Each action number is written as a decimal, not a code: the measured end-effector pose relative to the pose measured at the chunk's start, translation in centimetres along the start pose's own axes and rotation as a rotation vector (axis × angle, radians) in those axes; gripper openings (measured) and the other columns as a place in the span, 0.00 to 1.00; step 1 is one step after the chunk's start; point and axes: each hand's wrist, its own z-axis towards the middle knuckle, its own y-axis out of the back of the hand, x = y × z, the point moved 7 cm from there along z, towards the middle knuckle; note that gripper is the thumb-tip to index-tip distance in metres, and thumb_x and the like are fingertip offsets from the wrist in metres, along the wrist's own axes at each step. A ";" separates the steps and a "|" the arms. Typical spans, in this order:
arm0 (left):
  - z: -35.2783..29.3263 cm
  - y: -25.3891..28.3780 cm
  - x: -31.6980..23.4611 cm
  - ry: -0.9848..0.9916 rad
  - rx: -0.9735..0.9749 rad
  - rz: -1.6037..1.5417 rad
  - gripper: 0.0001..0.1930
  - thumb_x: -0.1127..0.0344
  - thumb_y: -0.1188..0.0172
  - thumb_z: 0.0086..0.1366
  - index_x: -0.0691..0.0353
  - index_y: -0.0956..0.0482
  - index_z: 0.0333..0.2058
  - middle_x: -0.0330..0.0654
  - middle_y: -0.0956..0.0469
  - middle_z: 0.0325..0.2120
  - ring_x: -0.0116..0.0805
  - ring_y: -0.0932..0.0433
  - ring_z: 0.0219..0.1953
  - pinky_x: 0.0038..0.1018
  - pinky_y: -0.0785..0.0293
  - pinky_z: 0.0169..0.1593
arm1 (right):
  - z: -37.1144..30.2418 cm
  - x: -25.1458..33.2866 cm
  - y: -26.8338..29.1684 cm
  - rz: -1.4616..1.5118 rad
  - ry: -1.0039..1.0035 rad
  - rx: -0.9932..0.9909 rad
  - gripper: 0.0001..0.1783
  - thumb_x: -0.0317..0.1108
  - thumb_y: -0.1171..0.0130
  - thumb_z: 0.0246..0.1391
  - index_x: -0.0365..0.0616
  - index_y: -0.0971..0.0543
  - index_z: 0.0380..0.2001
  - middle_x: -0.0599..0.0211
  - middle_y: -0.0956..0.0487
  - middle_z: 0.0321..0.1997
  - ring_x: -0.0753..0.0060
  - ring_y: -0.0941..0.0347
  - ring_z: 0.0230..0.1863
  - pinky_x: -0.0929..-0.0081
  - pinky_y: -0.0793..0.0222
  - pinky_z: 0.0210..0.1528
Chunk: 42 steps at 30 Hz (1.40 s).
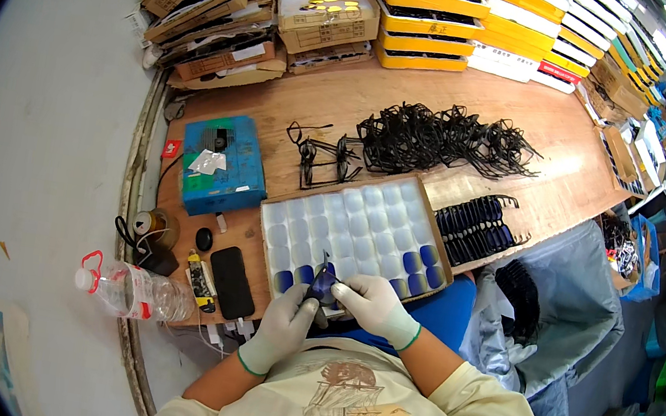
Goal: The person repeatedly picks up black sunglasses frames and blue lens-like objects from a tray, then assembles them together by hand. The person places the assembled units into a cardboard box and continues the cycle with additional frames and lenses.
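Note:
In front of my body, both gloved hands hold a pair of dark glasses (322, 285) with a deep blue lens. My left hand (285, 328), in a white glove with a green cuff, is closed round its near left part. My right hand (377, 308) pinches the right side between thumb and fingers. Just beyond and partly under the hands lies a shallow cardboard tray (265, 257) of lenses in rows. Most lenses look pale and clear, and several dark blue lenses (417, 284) lie in its near rows. The exact grip points are partly hidden by the fingers.
Right of the tray stand folded dark glasses (478, 229) in rows; beyond it is a tangled heap of black frames (439, 142). A blue box (222, 164), a phone (232, 283) and a large plastic bottle (137, 292) are on the left. Yellow and white trays (427, 27) are stacked behind.

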 end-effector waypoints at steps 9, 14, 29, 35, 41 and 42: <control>-0.5 1.3 -3.3 -0.083 -0.031 0.168 0.11 0.66 0.47 0.73 0.68 0.23 0.45 0.46 0.17 0.25 0.37 0.17 0.28 0.32 0.23 0.36 | -2.1 6.9 0.4 -0.262 0.404 -0.017 0.11 0.34 0.40 0.62 0.34 0.21 0.32 0.51 0.24 0.24 0.55 0.27 0.25 0.62 0.31 0.31; 0.2 0.7 -4.3 -0.071 -0.005 0.224 0.13 0.66 0.46 0.72 0.69 0.27 0.49 0.49 0.18 0.25 0.42 0.16 0.27 0.36 0.22 0.34 | -2.0 4.2 0.2 -0.131 0.262 -0.011 0.11 0.35 0.38 0.63 0.35 0.20 0.36 0.59 0.20 0.27 0.67 0.25 0.27 0.69 0.28 0.34; 2.6 -1.5 -4.6 -0.114 0.045 0.860 0.16 0.65 0.41 0.65 0.67 0.24 0.48 0.59 0.20 0.26 0.61 0.19 0.29 0.47 0.23 0.32 | 0.1 -2.3 1.5 -0.054 0.167 -0.103 0.18 0.39 0.30 0.55 0.36 0.19 0.41 0.58 0.18 0.35 0.67 0.21 0.36 0.71 0.25 0.44; 2.9 -3.9 -6.3 -0.165 0.541 0.708 0.15 0.59 0.37 0.64 0.63 0.18 0.44 0.53 0.17 0.28 0.51 0.16 0.31 0.39 0.21 0.35 | -3.2 0.5 3.8 -0.202 0.603 0.041 0.22 0.40 0.29 0.47 0.38 0.21 0.41 0.51 0.24 0.40 0.47 0.27 0.45 0.59 0.31 0.50; 11.5 1.5 5.3 0.145 -0.008 0.746 0.25 0.49 0.35 0.61 0.68 0.19 0.44 0.50 0.16 0.34 0.48 0.16 0.39 0.40 0.20 0.45 | -3.9 0.4 6.3 -0.198 0.476 0.080 0.09 0.33 0.38 0.57 0.37 0.20 0.36 0.54 0.24 0.27 0.45 0.30 0.28 0.58 0.32 0.35; 12.0 1.1 7.3 0.195 0.043 0.971 0.26 0.48 0.34 0.60 0.67 0.19 0.44 0.51 0.16 0.36 0.49 0.16 0.42 0.42 0.20 0.48 | -3.7 0.6 6.4 -0.144 0.430 -0.003 0.11 0.33 0.38 0.58 0.36 0.21 0.40 0.53 0.23 0.28 0.44 0.28 0.31 0.57 0.31 0.37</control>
